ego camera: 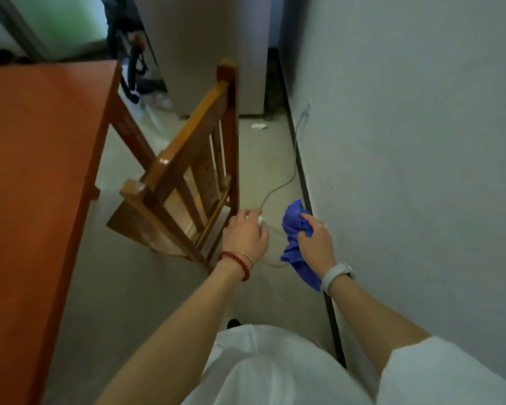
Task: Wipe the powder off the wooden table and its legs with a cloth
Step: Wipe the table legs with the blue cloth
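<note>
Head view, only one: the reddish-orange wooden table (38, 159) fills the left side of the frame, w/ one leg visible at its right edge near centre-left. No powder can be made out on it from here, too blurred.

A brown slatted wooden chair (184, 176) leans tilted in the middle, btwn table and the grey-white wall (421, 141) on the right.

Lower centre: right hand (314, 242) has fingers curled round a bunched blue cloth (294, 229), held in the air, touching nothing else. Left hand (246, 235), just beside it, fingers curled round a clear plastic bottle w/ white cap (270, 244); contents not visible.

Judgement: prep step, prob. wetting the cloth, wiping not yet begun. Next move calls for turning left and bringing cloth onto the tabletop, then down the legs; chair may be in the way.
</note>
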A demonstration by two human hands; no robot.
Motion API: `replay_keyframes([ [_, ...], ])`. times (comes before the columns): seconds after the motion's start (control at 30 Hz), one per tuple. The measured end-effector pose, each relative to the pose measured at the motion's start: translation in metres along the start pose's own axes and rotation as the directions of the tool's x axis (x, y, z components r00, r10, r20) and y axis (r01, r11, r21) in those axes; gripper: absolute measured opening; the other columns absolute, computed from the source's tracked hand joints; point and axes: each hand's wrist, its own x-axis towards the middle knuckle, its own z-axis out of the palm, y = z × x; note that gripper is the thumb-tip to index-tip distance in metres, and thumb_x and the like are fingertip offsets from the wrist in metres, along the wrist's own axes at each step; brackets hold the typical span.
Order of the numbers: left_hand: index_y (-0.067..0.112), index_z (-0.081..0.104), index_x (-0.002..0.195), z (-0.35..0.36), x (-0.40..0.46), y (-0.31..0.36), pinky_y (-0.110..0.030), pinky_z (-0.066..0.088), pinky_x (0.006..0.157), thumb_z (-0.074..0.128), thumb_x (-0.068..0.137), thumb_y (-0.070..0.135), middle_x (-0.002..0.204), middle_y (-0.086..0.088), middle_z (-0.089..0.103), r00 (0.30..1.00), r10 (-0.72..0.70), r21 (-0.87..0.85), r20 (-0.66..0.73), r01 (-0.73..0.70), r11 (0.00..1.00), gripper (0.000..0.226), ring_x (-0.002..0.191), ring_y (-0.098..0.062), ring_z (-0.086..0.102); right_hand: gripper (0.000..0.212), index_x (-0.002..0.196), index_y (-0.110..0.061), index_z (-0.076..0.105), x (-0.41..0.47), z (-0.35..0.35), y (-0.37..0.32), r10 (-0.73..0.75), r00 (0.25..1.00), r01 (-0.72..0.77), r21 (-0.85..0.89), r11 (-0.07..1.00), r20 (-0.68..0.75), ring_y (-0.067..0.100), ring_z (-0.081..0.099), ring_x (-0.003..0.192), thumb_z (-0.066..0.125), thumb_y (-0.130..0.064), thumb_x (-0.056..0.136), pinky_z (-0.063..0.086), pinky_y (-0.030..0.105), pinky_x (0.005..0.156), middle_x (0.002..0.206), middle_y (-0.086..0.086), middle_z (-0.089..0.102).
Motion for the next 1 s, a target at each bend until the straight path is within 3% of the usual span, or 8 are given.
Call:
replay_keyframes([
  [0.17,0.019,0.04,0.132,-0.066,0.079,0.047,-0.04,0.039,0.101,0.043,0.092,0.027,0.134,-0.004,0.044,0.974,0.2,0.079,-0.11,-0.192,0.978,0.041,0.122,-0.022,0.043,0.043,0.127,-0.011,0.05,0.061,-0.031,-0.058,-0.091,0.99,0.096,0.045,0.994,-0.108,0.027,0.05,0.113,0.044,0.003,0.086,0.04,0.029,0.093,0.126,0.014,0.051],
  [0.37,0.016,0.044,0.127,-0.13,0.176,0.12,-0.033,0.036,0.099,0.043,0.092,0.022,0.13,-0.004,0.045,0.86,0.456,0.18,-0.227,-0.423,0.888,0.036,0.12,-0.02,0.042,0.043,0.126,-0.009,0.051,0.154,-0.077,-0.111,-0.163,0.968,0.184,0.099,0.978,-0.189,0.028,0.05,0.113,0.045,0.004,0.086,0.04,0.029,0.094,0.125,0.015,0.051],
  [0.7,0.019,0.04,0.132,-0.167,0.329,0.152,-0.036,0.035,0.099,0.042,0.092,0.026,0.135,-0.005,0.041,0.919,0.309,0.198,-0.246,-0.265,0.944,0.04,0.121,-0.022,0.041,0.042,0.127,-0.011,0.05,0.312,-0.119,-0.169,-0.213,0.967,0.225,0.079,0.971,-0.143,0.027,0.048,0.114,0.046,0.001,0.088,0.037,0.025,0.092,0.127,0.015,0.049],
  [1.0,0.02,0.04,0.132,-0.21,0.454,0.165,-0.038,0.036,0.099,0.043,0.092,0.027,0.135,-0.005,0.04,0.919,0.289,0.138,-0.269,-0.26,0.956,0.04,0.119,-0.023,0.043,0.04,0.128,-0.01,0.049,0.419,-0.105,-0.225,-0.199,0.969,0.214,0.092,0.973,-0.148,0.028,0.048,0.114,0.046,0.001,0.089,0.038,0.028,0.095,0.127,0.015,0.049],
])
